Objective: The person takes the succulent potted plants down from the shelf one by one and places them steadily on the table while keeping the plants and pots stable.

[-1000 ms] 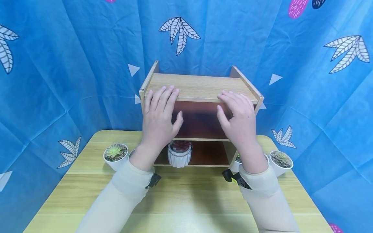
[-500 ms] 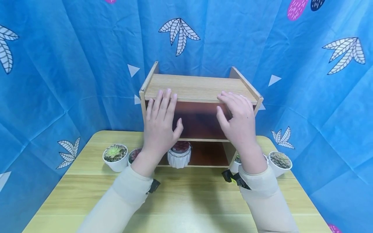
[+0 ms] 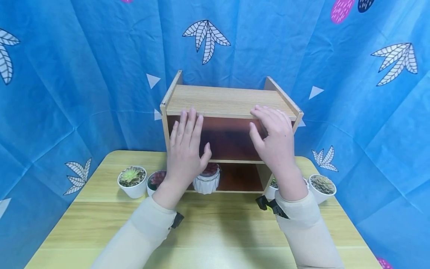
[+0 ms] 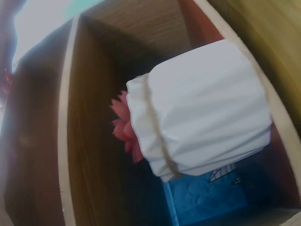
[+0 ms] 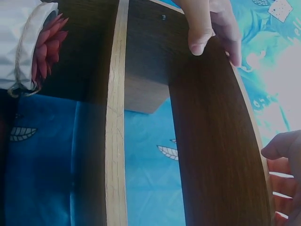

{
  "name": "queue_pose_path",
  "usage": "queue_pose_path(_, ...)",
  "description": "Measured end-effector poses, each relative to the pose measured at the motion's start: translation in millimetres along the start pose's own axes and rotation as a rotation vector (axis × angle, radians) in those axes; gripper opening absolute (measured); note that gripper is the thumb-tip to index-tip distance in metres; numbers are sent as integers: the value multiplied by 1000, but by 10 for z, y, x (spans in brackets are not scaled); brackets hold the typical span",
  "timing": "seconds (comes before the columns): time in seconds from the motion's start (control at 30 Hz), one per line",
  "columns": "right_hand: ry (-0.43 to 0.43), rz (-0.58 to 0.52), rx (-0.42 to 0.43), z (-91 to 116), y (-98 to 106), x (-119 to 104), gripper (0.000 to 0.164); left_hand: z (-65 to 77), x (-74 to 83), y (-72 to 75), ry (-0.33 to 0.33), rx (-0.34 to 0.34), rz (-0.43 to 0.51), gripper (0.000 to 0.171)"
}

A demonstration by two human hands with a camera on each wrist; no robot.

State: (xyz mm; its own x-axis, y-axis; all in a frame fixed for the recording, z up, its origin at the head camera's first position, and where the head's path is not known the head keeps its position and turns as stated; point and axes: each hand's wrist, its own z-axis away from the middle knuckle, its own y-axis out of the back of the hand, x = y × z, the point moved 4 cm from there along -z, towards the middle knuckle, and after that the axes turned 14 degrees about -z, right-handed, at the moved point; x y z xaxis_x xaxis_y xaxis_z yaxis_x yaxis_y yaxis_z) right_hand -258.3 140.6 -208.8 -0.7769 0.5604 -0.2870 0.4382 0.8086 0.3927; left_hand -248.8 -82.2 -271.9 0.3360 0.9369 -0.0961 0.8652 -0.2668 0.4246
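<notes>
A wooden shelf unit [image 3: 231,99] stands on the table. On its lower shelf sits a white pleated pot [image 3: 206,184] with a red succulent; in the left wrist view this pot [image 4: 207,108] has twine around its rim. My left hand [image 3: 184,157] is raised before the shelf's left half, fingers straight, fingertips near the top board's front edge. Whether they touch it I cannot tell. My right hand [image 3: 277,138] rests its relaxed fingers on that edge at the right, thumb apart below it. In the right wrist view, the red succulent [image 5: 48,44] shows at upper left. Neither hand holds anything.
Left of the shelf are a white pot with a green succulent [image 3: 132,182] and a pot with a dark red plant [image 3: 155,181]. At right stand a partly hidden white pot [image 3: 271,191] and a pot with a grey-green succulent [image 3: 322,186]. A blue curtain [image 3: 100,74] hangs behind.
My left hand has drawn back and down from the top board toward the shelf's front, baring more of the dark red plant's pot. My right hand has stayed almost still.
</notes>
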Motion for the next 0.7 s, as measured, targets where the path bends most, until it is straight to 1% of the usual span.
queue_pose_path(0.13, 4, 1, -1, 10, 0, 1, 31, 79, 23, -33, 4, 1, 11, 79)
queue_pose_path(0.3, 3, 4, 0, 15, 5, 6, 32, 174, 38, -92, 8, -25, 27, 75)
queue_pose_path(0.47, 5, -1, 3, 17, 5, 7, 32, 261, 41, -138, 13, -30, 41, 69)
queue_pose_path(0.7, 13, -12, 11, 18, 2, 9, 32, 372, 43, -196, 14, -46, 51, 68)
